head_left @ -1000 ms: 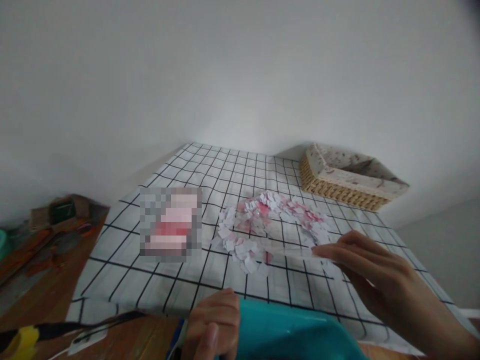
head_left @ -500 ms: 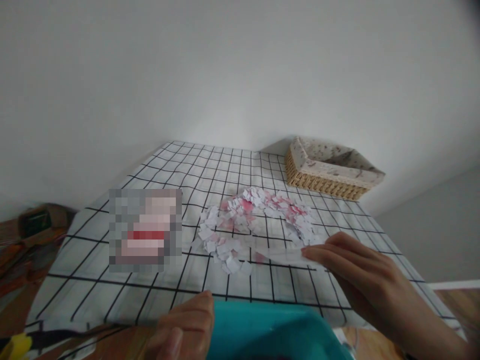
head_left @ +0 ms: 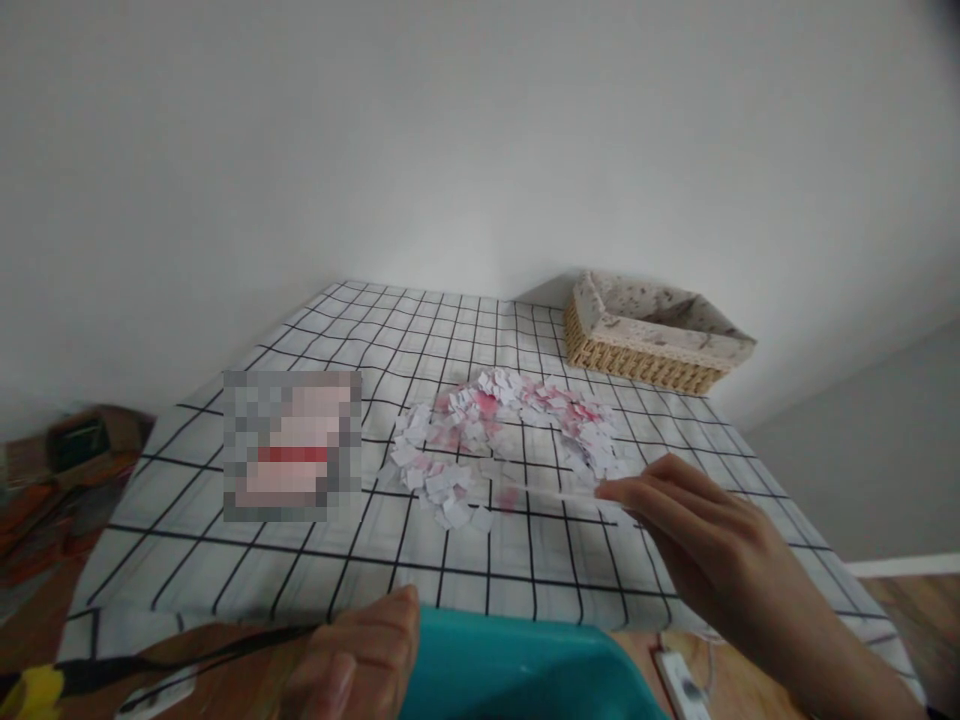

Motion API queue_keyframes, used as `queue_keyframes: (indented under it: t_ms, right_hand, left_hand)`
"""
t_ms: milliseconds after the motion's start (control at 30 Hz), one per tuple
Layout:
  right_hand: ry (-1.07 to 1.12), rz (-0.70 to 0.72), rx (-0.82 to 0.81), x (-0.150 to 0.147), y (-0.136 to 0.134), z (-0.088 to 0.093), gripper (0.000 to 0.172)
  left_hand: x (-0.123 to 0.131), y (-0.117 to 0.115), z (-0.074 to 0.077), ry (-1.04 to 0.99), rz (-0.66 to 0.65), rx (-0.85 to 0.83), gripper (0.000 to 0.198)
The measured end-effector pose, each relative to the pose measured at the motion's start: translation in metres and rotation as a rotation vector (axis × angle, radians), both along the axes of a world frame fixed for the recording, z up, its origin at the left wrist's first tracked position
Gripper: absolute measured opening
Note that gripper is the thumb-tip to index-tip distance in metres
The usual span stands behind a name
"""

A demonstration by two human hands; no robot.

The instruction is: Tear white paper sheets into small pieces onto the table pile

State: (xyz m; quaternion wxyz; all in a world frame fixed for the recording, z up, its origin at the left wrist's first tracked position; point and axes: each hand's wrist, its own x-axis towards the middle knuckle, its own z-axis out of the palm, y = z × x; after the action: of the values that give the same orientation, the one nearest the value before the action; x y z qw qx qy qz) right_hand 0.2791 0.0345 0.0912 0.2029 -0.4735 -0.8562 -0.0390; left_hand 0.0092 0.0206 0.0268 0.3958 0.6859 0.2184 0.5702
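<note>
My right hand is closed in a pinch on a thin clear sheet that reaches left over the checked tablecloth toward a heap of small white and pink paper scraps. My left hand grips the rim of a teal plastic container at the table's near edge, thumb on top.
A wicker basket with a cloth liner stands at the back right by the wall. A blurred-out rectangle lies left of the scraps. Clutter sits on the wooden surface at the far left. A white power strip lies below the table.
The view has swung slightly, shifting everything left and up. My right hand has lifted the clear sheet's edge a little and moved left. My left hand has stayed on the teal container.
</note>
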Motion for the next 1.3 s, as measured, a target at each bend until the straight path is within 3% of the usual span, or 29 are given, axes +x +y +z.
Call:
queue_keyframes:
  t_ms: [267, 500, 800, 1133, 1300]
  right_hand:
    - [-0.022, -0.013, 0.060, -0.004, 0.005, -0.007, 0.028]
    - [0.035, 0.023, -0.037, 0.007, -0.008, -0.008, 0.033]
    - [0.029, 0.067, -0.018, -0.006, 0.001, -0.010, 0.031]
    - [-0.032, 0.059, 0.012, 0.000, -0.031, -0.009, 0.040]
    - [-0.072, 0.127, 0.032, -0.005, -0.042, -0.002, 0.038]
  left_hand:
    - [-0.001, -0.003, -0.003, 0.013, 0.023, -0.021, 0.064]
    - [0.002, -0.002, -0.004, -0.014, 0.006, 0.011, 0.063]
    - [-0.002, -0.017, -0.015, -0.015, 0.034, -0.129, 0.059]
    - [0.002, -0.016, -0.013, 0.013, 0.035, -0.149, 0.056]
    - [0.002, -0.018, -0.014, 0.005, 0.059, -0.181, 0.056]
